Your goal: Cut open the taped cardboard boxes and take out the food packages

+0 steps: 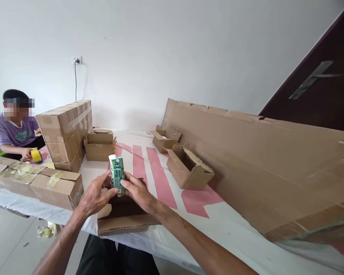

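A green drink carton (pixel 117 173) with a white cap is held upright between my two hands. My left hand (pixel 96 194) grips it from the left, thumb near its lower edge. From the right, my right hand (pixel 137 191) closes on it with the thumb across its lower front. Just beneath them an open cardboard box (pixel 129 225) sits at the table's near edge, its inside dark and partly hidden by my hands and the carton.
Stacked taped boxes (pixel 64 130) stand at left, with a row of taped boxes (pixel 54 185) before them. Open boxes (pixel 100 147) (pixel 164 139) (pixel 186 172) stand farther back. A large cardboard sheet (pixel 260 168) leans at right. A co-worker (pixel 15 130) at far left holds a yellow tape dispenser (pixel 36 155).
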Tool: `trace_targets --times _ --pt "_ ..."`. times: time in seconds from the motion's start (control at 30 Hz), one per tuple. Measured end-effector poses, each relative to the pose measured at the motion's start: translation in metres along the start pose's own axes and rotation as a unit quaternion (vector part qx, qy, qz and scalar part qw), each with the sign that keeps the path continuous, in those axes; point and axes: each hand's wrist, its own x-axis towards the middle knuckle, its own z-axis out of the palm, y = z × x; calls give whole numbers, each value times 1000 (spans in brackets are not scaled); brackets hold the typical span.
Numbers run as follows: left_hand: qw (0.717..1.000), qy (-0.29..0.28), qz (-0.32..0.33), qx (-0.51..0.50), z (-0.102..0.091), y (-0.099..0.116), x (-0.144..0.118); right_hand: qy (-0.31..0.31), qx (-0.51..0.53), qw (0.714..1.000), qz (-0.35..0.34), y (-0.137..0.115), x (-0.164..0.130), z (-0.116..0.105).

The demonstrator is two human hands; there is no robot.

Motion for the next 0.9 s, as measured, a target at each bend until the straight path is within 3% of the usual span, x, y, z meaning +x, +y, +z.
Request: trace_targets --times 0.23,0.47,0.9 --pt "999 -23 -16 -32 -3 10 15 6 0 1000 9 -4 13 -2" --pt "999 -23 -13 -40 -3 3 21 5 -3 1000 -2 1 23 -2" --pt "998 -22 -27 -45 7 -41 56 44 -17 998 40 -1 49 -12"
